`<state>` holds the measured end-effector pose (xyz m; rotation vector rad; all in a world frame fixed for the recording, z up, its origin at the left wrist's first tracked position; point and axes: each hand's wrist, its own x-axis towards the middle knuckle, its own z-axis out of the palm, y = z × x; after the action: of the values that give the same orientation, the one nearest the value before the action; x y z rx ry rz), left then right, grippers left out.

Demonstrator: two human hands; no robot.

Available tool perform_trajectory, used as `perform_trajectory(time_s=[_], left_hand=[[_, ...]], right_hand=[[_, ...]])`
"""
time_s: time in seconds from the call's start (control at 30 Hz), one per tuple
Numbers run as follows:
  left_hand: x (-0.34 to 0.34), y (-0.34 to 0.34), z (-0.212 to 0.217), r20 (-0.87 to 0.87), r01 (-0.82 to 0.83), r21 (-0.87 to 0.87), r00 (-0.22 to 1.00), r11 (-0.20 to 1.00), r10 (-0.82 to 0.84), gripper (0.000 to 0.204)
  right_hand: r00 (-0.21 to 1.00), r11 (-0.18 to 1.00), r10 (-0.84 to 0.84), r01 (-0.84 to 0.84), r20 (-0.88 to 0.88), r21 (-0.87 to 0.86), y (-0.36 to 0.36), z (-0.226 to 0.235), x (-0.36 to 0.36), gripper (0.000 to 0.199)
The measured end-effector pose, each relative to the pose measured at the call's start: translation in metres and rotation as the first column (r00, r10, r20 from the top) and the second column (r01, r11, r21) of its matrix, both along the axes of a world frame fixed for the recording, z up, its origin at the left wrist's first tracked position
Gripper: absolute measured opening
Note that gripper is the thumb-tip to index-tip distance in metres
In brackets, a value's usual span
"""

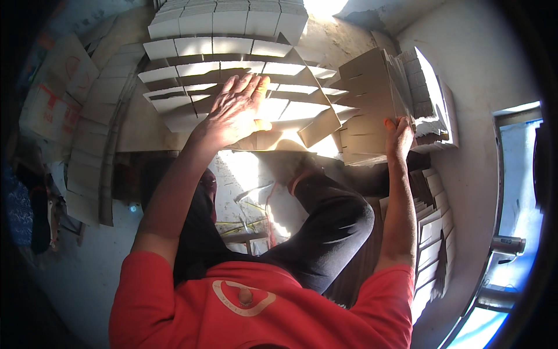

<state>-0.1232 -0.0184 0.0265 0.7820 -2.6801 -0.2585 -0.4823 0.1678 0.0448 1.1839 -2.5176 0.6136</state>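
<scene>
A slotted cardboard partition grid (197, 68) lies directly beneath the left hand (241, 110), its fingers (251, 85) extended, nearly together, thumb apart. To the grid's right, the right hand (400, 139) pinches the edge of slotted cardboard sheets (365, 99). Beyond the grid stand stacked cardboard pieces (226, 22).

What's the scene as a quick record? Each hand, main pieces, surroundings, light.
Left hand: open, fingers extended, over the cardboard grid; contact unclear
Right hand: fingers curled at the right edge of the slotted cardboard sheets
Grid: pale strips crossed by dividers
Beyond grid: pale cardboard stack
Far left: carton with red markings
Light: bright patches on the grid and floor
</scene>
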Motion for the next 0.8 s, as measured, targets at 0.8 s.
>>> perform_trajectory(time_s=[0.8], left_hand=[[0.044, -0.024, -0.010, -0.290, 0.124, 0.091, 0.952, 0.988, -0.093, 0.023]], right_hand=[[0.818, 0.857, 0.507, -0.445, 0.271, -0.261, -0.069, 0.131, 0.137, 0.044]])
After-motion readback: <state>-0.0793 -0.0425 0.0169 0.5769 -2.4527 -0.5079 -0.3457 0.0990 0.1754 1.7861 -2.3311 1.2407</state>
